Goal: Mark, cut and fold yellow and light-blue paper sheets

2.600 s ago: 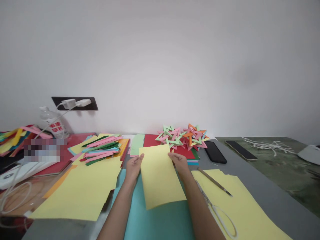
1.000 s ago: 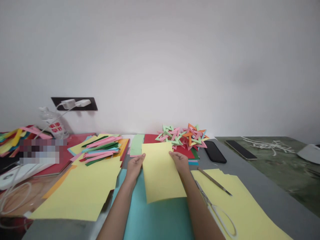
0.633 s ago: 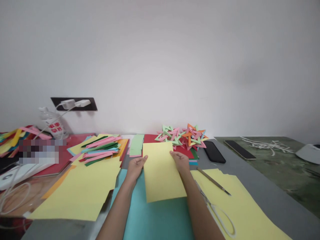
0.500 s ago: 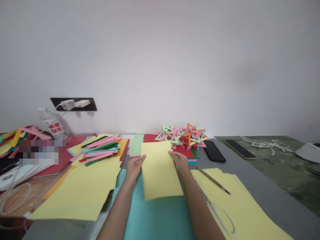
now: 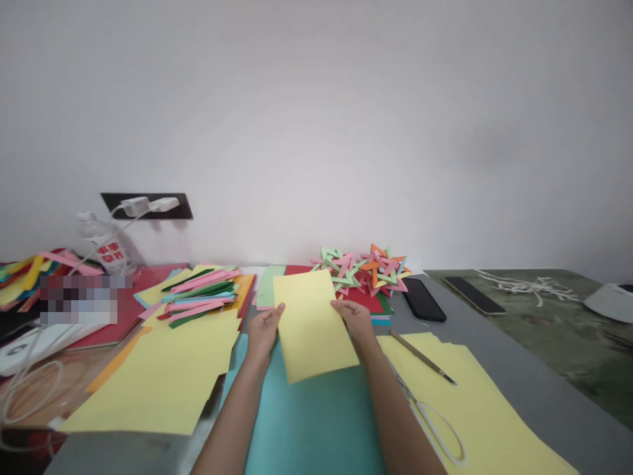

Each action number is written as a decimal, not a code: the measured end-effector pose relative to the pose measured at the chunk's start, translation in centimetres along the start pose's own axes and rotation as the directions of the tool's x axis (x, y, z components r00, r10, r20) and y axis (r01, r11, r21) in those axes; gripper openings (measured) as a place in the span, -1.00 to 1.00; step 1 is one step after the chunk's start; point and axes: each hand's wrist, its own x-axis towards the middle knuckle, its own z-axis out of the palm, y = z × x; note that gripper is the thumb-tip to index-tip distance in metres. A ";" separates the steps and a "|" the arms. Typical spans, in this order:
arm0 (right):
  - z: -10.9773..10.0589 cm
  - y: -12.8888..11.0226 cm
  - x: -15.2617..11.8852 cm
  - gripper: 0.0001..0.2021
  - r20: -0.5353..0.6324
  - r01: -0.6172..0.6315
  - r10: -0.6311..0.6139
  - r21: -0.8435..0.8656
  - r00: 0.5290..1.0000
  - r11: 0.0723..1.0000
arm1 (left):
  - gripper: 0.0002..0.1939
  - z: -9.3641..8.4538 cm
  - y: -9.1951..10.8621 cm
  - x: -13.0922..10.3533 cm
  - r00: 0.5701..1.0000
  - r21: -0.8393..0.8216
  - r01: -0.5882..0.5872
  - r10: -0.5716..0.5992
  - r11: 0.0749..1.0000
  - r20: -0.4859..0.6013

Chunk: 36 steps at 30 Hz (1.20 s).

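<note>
- Between the two hands, above the teal sheet [image 5: 316,422], sits a yellow paper sheet [image 5: 312,324], its far end raised and tilted slightly leftward.
- Left hand [image 5: 264,328]: thumb on the sheet's left edge; the remaining fingers lie behind the paper, so their spread cannot be told.
- Right hand [image 5: 353,318]: fingers pinch the right edge near the far corner, thumb on top.
- Handling, judged: the sheet looks thin, light and flexible; it should bend or crease under any firm squeeze, and slide readily over other paper. A light hold on opposite long edges, as shown, appears best to keep it flat.
- Beside the right forearm: white-handled scissors [image 5: 435,429] and a slim metal tool [image 5: 421,357], both resting on a large yellow sheet [image 5: 475,402].
- Beside the left forearm: more large yellow paper [image 5: 168,376]; beyond it, a pile of coloured strips [image 5: 200,297].
- Behind the held sheet: a heap of folded paper triangles [image 5: 363,270] on red card.
- Farther right on the desk [image 5: 524,382]: two dark phones [image 5: 424,299] [image 5: 474,295] and white paper trimmings [image 5: 531,285].
- Far left: a plastic bottle [image 5: 106,247] and charger cables, near a wall socket [image 5: 147,205].
</note>
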 end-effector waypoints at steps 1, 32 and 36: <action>0.0 0.0 -0.1 -0.63 0.016 -0.007 0.007 -0.004 1.000 1.000 | -0.61 0.0 0.0 0.1 1.000 0.000 -0.009 0.009 1.000 -0.021; -0.1 0.0 -0.1 -0.66 0.010 -0.012 0.013 -0.043 1.000 0.999 | -0.66 0.1 0.1 0.2 0.987 0.006 -0.054 0.054 0.999 -0.148; -0.3 0.3 0.1 -0.67 -0.010 0.020 -0.020 -0.003 1.000 1.000 | -0.68 0.2 0.2 0.2 0.992 0.015 -0.053 0.054 0.998 -0.113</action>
